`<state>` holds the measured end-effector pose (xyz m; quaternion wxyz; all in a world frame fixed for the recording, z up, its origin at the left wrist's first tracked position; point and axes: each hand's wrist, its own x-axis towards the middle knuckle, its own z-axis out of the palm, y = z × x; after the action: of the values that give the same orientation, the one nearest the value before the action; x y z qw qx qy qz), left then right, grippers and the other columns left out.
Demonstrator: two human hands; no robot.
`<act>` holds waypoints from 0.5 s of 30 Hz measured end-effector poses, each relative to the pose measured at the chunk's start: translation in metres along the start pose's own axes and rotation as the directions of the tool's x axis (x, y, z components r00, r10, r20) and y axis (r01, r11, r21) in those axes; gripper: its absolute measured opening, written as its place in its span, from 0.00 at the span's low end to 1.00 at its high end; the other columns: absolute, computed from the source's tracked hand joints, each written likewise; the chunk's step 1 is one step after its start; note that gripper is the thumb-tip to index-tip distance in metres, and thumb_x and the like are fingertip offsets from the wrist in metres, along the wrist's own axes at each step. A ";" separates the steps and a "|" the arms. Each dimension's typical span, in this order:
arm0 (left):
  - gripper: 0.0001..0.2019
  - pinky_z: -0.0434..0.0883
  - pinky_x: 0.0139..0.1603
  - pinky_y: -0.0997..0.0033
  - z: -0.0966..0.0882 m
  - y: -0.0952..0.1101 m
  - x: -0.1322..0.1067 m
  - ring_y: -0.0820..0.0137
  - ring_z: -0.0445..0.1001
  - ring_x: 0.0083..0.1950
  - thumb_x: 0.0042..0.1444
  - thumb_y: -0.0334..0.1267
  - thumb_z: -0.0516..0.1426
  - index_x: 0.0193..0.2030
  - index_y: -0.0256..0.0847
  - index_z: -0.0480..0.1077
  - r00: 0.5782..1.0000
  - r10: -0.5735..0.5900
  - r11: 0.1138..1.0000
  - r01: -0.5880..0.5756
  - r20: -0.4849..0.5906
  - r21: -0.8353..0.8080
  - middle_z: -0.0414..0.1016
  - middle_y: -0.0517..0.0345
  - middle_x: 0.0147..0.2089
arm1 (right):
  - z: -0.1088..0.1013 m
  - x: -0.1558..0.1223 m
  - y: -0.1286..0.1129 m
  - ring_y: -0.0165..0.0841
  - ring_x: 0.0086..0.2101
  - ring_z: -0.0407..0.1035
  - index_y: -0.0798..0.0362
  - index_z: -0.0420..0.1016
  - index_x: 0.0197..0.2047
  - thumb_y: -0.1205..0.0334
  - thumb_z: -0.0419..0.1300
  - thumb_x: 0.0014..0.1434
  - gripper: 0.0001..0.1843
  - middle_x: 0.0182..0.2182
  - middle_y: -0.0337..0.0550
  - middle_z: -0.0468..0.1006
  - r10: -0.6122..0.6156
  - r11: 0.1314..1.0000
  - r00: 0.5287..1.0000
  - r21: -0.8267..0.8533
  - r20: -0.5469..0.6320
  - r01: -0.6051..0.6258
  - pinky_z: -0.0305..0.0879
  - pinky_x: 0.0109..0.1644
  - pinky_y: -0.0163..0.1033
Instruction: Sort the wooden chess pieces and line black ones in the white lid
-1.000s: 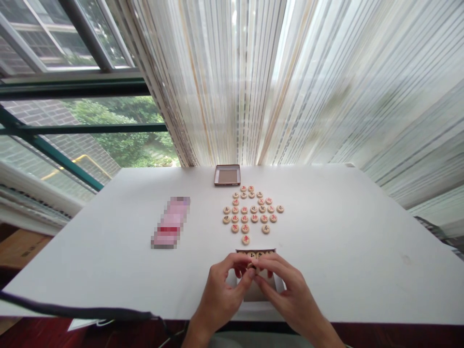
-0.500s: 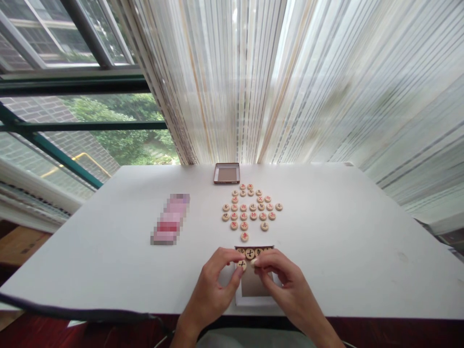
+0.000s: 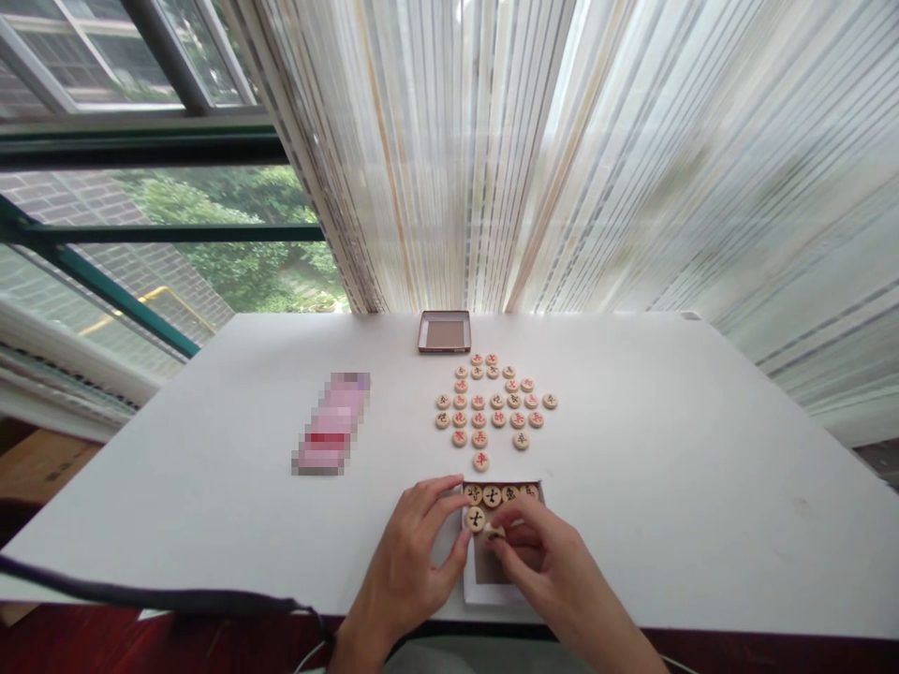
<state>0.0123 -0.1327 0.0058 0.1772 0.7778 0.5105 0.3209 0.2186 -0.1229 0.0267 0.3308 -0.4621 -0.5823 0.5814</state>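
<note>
A shallow cardboard box [image 3: 469, 582] lies at the near table edge with a row of round wooden chess pieces [image 3: 493, 495] along its far side and one piece [image 3: 476, 519] below them. My left hand [image 3: 414, 552] rests on the box's left wall, fingers curled against it. My right hand [image 3: 537, 552] is over the box, pinching a wooden piece [image 3: 495, 532] between thumb and fingertips just right of the lone piece. Several more pieces [image 3: 493, 407] with red and black characters lie spread on the table beyond the box.
The box's lid [image 3: 444, 331] lies open side up at the far table edge. A pink blurred flat object [image 3: 331, 425] lies left of the pieces on the white table [image 3: 667, 449]. Striped curtains hang behind; a dark cable [image 3: 154, 596] runs along the near left edge.
A black-character piece now lies in the box below the row. My right hand has moved lower into the box with another piece; my left hand shifted to the box's left wall.
</note>
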 end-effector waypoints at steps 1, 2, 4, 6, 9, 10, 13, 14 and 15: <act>0.16 0.69 0.64 0.53 0.000 0.001 0.000 0.59 0.68 0.64 0.62 0.31 0.57 0.56 0.46 0.70 1.000 0.003 1.000 -0.003 -0.001 0.014 0.70 0.49 0.62 | 0.001 0.000 0.001 0.34 0.37 0.77 0.51 0.71 0.42 0.65 0.59 0.64 0.03 0.39 0.42 0.78 0.010 1.000 1.000 -0.019 0.004 -0.010 0.74 0.40 0.35; 0.16 0.70 0.64 0.52 0.000 0.001 0.000 0.58 0.68 0.64 0.62 0.31 0.57 0.56 0.45 0.70 1.000 0.005 1.000 -0.005 -0.002 0.023 0.70 0.49 0.62 | 0.002 0.001 0.001 0.34 0.36 0.77 0.51 0.72 0.42 0.65 0.58 0.64 0.03 0.38 0.42 0.78 0.016 0.999 1.000 -0.046 0.006 -0.015 0.74 0.39 0.35; 0.16 0.70 0.64 0.52 0.000 0.002 0.000 0.58 0.68 0.64 0.62 0.31 0.57 0.56 0.45 0.70 1.000 0.003 0.999 -0.003 -0.004 0.032 0.70 0.48 0.61 | 0.003 0.002 0.000 0.33 0.34 0.75 0.52 0.72 0.40 0.65 0.58 0.65 0.03 0.36 0.41 0.78 0.014 0.993 1.000 -0.114 0.011 -0.012 0.73 0.38 0.34; 0.16 0.70 0.63 0.52 0.000 0.002 0.000 0.57 0.68 0.63 0.62 0.31 0.57 0.56 0.45 0.70 1.000 -0.005 0.999 0.005 -0.003 0.034 0.70 0.48 0.61 | 0.004 0.003 -0.003 0.32 0.33 0.74 0.52 0.73 0.39 0.64 0.58 0.65 0.04 0.33 0.40 0.78 0.007 0.983 1.000 -0.182 0.025 -0.003 0.71 0.38 0.34; 0.15 0.70 0.63 0.52 -0.001 0.003 0.001 0.57 0.69 0.63 0.61 0.30 0.57 0.55 0.45 0.70 1.000 -0.014 0.999 0.014 -0.001 0.030 0.71 0.49 0.61 | 0.006 0.003 -0.005 0.31 0.32 0.73 0.52 0.75 0.37 0.66 0.58 0.64 0.05 0.32 0.39 0.79 0.014 0.968 0.999 -0.251 0.040 -0.004 0.69 0.37 0.33; 0.15 0.70 0.63 0.52 -0.001 0.003 0.001 0.57 0.69 0.63 0.61 0.30 0.57 0.54 0.45 0.70 1.000 -0.017 0.999 0.017 0.000 0.028 0.71 0.49 0.61 | 0.006 0.004 -0.006 0.31 0.32 0.73 0.52 0.75 0.36 0.66 0.58 0.64 0.05 0.32 0.38 0.79 0.019 0.964 0.999 -0.266 0.043 -0.007 0.68 0.37 0.32; 0.14 0.70 0.62 0.53 -0.001 0.003 0.001 0.58 0.69 0.63 0.61 0.30 0.57 0.53 0.45 0.70 1.000 -0.021 0.999 0.021 0.000 0.026 0.71 0.50 0.61 | 0.007 0.004 -0.004 0.31 0.31 0.73 0.51 0.76 0.36 0.66 0.59 0.64 0.06 0.31 0.38 0.80 0.024 0.956 0.999 -0.294 0.046 -0.009 0.67 0.37 0.32; 0.13 0.70 0.62 0.53 -0.001 0.003 0.001 0.58 0.69 0.63 0.61 0.30 0.57 0.52 0.45 0.70 1.000 -0.023 0.999 0.023 0.001 0.027 0.71 0.50 0.61 | 0.007 0.004 -0.003 0.31 0.32 0.74 0.51 0.76 0.36 0.66 0.58 0.64 0.06 0.31 0.38 0.80 0.021 0.954 0.999 -0.300 0.044 -0.007 0.67 0.37 0.32; 0.13 0.70 0.62 0.53 -0.001 0.003 0.001 0.58 0.69 0.63 0.61 0.30 0.57 0.52 0.45 0.70 1.000 -0.024 0.999 0.024 0.004 0.028 0.71 0.50 0.61 | 0.008 0.004 -0.002 0.31 0.32 0.74 0.51 0.77 0.36 0.66 0.58 0.65 0.06 0.31 0.38 0.81 0.017 0.952 0.999 -0.307 0.039 -0.004 0.67 0.37 0.32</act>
<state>0.0143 -0.1332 0.0087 0.1712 0.7749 0.5237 0.3097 0.2096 -0.1216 0.0270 0.2400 -0.4986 -0.6698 0.4952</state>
